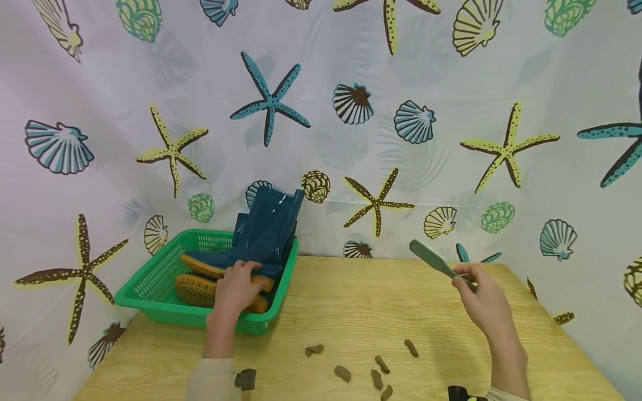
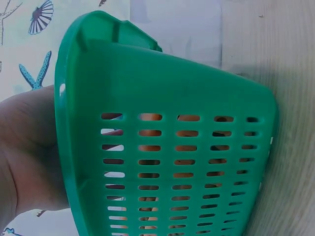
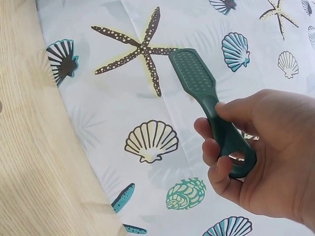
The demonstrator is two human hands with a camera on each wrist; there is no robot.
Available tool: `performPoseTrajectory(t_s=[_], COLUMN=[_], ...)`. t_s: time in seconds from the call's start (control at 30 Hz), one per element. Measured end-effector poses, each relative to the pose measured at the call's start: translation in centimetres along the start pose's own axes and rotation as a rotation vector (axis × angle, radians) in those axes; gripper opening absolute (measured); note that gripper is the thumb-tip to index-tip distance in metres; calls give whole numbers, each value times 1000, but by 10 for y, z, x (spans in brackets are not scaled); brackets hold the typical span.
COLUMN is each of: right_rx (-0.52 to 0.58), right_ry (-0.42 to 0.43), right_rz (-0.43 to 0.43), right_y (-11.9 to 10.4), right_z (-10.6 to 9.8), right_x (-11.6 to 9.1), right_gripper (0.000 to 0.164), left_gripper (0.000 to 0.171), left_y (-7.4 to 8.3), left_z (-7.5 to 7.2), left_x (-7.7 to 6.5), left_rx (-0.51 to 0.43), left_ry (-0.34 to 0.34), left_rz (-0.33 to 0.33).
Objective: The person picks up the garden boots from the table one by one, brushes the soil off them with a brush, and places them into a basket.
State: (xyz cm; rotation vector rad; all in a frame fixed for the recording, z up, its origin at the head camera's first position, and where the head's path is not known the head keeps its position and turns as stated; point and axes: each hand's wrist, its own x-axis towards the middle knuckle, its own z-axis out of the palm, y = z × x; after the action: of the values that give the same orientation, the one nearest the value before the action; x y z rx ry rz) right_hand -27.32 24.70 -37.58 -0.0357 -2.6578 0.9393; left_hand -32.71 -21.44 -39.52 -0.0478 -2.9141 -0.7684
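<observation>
Inside a green plastic basket at the left lie dark blue rubber boots with orange-brown soles, on their sides. My left hand reaches over the near rim and grips the upper boot by its sole near the heel. The left wrist view shows the basket wall with part of that hand behind the rim; its fingertips are hidden there. Raised above the table's right side, my right hand holds a dark green brush by its handle, thumb on one side, fingers curled round the other. The brush head points up and left.
Several small brown clumps lie scattered on the light wooden table, near its front middle. A white curtain printed with shells and starfish hangs behind the table and along both sides.
</observation>
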Motion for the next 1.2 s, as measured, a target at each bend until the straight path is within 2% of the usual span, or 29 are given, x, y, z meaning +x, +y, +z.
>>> performPoseTrajectory(t_s=[0.2, 0.37, 0.57, 0.9, 1.07, 1.2], right_rx=[-10, -3, -10, -4, 0, 55], right_ry=[-35, -43, -59, -143, -142, -109], right_rz=[-21, -25, 32, 112, 163, 195], right_y=[4, 8, 12, 30, 44, 51], right_z=[3, 7, 9, 22, 34, 39], right_x=[-1, 0, 4, 7, 9, 10], right_gripper=[45, 43, 38, 42, 40, 41], left_gripper=[43, 39, 36, 33, 33, 33], left_y=[0, 3, 13, 19, 20, 21], left_z=[0, 2, 3, 8, 10, 10], left_x=[2, 6, 7, 4, 5, 5], left_rx=[-54, -141, -225, -242, -240, -244], left_ry=[44, 95, 108, 97, 80, 76], left_rz=[21, 76, 115, 120, 123, 121])
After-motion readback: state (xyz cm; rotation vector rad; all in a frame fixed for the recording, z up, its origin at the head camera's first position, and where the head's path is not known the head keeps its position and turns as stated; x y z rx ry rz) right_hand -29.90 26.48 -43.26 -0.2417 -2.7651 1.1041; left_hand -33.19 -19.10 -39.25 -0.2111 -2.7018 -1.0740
